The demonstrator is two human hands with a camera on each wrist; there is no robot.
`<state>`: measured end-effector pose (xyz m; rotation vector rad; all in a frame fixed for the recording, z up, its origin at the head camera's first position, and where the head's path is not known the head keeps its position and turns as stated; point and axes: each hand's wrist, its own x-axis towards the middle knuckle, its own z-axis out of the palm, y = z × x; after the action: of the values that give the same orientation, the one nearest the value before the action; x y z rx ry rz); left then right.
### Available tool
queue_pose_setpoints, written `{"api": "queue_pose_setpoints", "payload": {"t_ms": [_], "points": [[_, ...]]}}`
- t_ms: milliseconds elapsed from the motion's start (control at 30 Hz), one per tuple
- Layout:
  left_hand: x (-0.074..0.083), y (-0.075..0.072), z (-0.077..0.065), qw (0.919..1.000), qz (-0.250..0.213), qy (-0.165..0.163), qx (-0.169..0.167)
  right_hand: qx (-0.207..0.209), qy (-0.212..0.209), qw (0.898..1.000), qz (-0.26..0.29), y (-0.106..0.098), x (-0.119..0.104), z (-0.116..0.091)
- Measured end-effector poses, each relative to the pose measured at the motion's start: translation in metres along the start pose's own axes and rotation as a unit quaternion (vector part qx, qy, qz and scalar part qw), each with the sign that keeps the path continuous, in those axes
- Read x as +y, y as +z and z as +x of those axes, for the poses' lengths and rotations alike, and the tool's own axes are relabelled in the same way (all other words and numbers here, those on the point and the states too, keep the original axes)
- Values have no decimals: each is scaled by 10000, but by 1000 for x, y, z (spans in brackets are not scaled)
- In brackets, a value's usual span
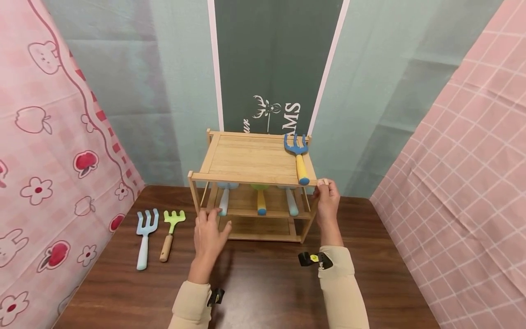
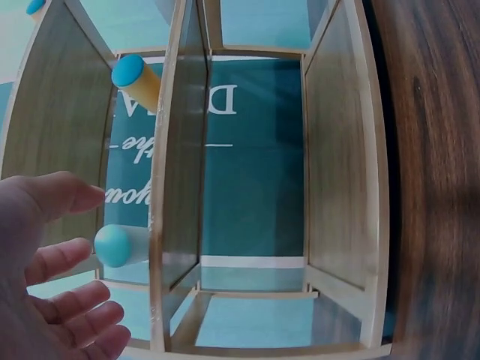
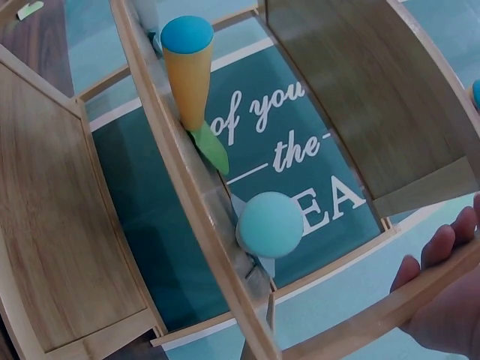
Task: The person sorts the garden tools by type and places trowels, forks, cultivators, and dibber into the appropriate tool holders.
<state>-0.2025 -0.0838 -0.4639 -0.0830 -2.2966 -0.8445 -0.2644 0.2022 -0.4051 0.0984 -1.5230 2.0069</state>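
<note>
A three-tier wooden shelf (image 1: 250,157) stands at the back of the table. My right hand (image 1: 328,201) grips its front right post, fingers curled round the wood. My left hand (image 1: 208,235) is at the front left, fingers loosely bent and holding nothing, beside the light blue handle (image 1: 224,203) of a tool on the middle tier. Further along that tier lie a yellow-handled tool (image 1: 261,203) with a green head and another light blue-handled tool (image 1: 292,204); their heads are mostly hidden. On the top tier, at the right, rests a blue hand rake (image 1: 301,167) with a yellow handle.
Left of the shelf, a light blue hand rake (image 1: 143,246) and a green hand rake (image 1: 167,242) with a wooden handle lie on the brown table (image 1: 263,292). Pink cloths (image 1: 464,160) hang at both sides, and a green curtain (image 1: 275,59) hangs behind.
</note>
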Motion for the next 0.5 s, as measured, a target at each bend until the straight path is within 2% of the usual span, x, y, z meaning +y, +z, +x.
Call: {"api": "queue_pose_setpoints", "payload": {"t_ms": [233, 333, 500], "points": [[-1, -8, -5, 9988, 378, 258, -185, 381, 91, 9988, -286, 5, -5, 4], [-6, -12, -9, 9958, 721, 534, -178, 495, 1, 9976, -483, 11, -10, 4], [-17, -17, -16, 9858, 1262, 1090, -207, 628, -365, 9944, -761, 22, -25, -3]]}}
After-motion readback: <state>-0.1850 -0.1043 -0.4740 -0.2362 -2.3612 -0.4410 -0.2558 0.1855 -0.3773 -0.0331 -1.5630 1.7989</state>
